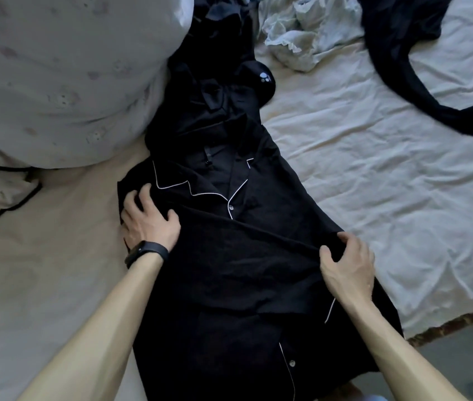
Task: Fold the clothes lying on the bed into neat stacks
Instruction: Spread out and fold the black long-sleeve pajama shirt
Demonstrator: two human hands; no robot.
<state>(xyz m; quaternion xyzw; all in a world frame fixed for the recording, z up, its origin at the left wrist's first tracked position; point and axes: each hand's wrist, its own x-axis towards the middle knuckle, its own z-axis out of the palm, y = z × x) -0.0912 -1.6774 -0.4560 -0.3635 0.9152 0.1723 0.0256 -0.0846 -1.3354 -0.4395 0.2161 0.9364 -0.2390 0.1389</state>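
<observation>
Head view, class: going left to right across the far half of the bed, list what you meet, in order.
pale pillow → black clothes pile with a paw-print mark → crumpled pale blue cloth → dark long-sleeved garment

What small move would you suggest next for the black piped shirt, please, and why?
Probably draw the fold pinched by the right hand across the black shirt and lay it flat. The left hand presses the shoulder down beside the white-piped collar, so the shirt looks anchored, and the raised fold runs between both hands, not yet lying flat.
</observation>
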